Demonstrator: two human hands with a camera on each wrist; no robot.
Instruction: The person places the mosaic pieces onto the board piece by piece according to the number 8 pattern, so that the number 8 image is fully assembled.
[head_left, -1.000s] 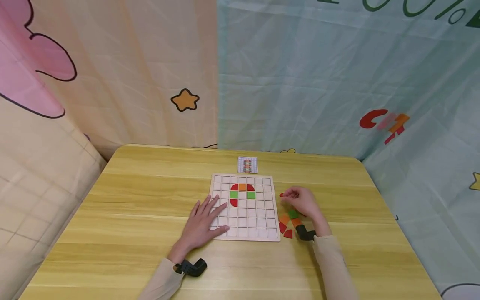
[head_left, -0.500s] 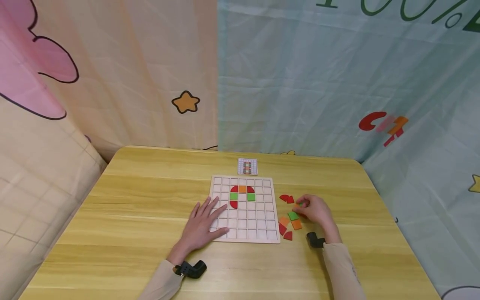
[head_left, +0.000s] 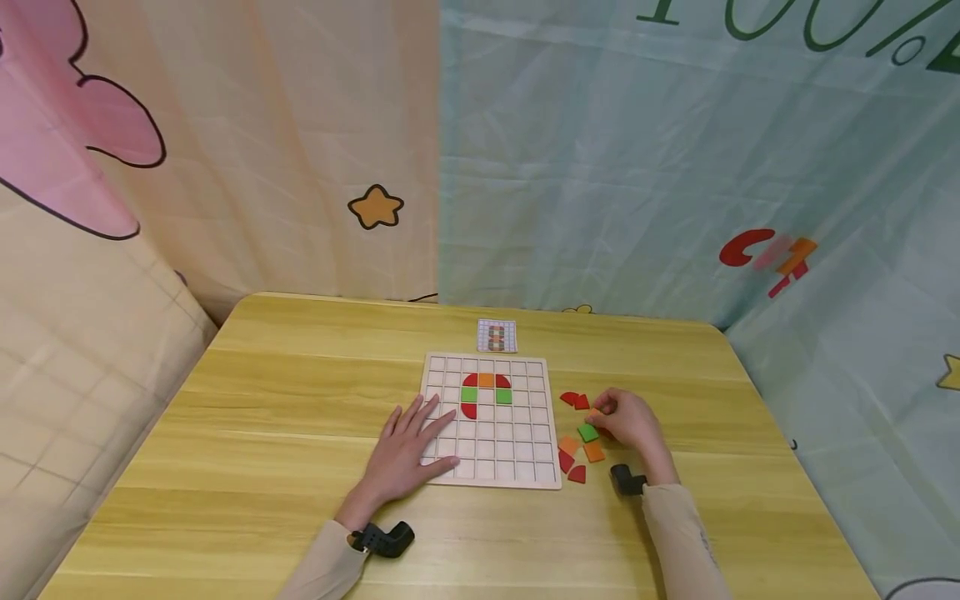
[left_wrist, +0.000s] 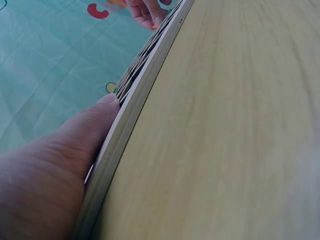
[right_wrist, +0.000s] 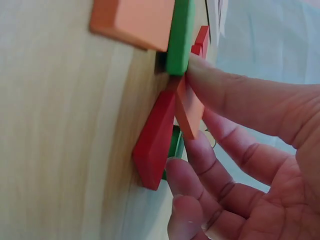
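My left hand [head_left: 405,458] lies spread over the left side of a white grid board [head_left: 517,467], its thumb at the near edge in the left wrist view. Red, orange and green tiles form an arch in the board's upper cells, with a red quarter-round tile [head_left: 469,411] below the left green one. Right of the board, my right hand [head_left: 628,419] pinches an orange tile [right_wrist: 190,112] between thumb and fingers. Close beside it in the right wrist view are a green tile [right_wrist: 181,37], a red tile [right_wrist: 156,140] and another green tile, partly hidden by the fingers.
A small pattern card [head_left: 497,336] lies beyond the board. Two red tiles [head_left: 575,400] lie by the board's right edge. Nearer me are an orange square tile [head_left: 594,452] and a red quarter-round tile [head_left: 577,474]. Curtains hang behind the wooden table [head_left: 300,375].
My right hand has moved right and slightly nearer from the red tiles, uncovering them, and now holds an orange tile. My left hand has stayed on the board.
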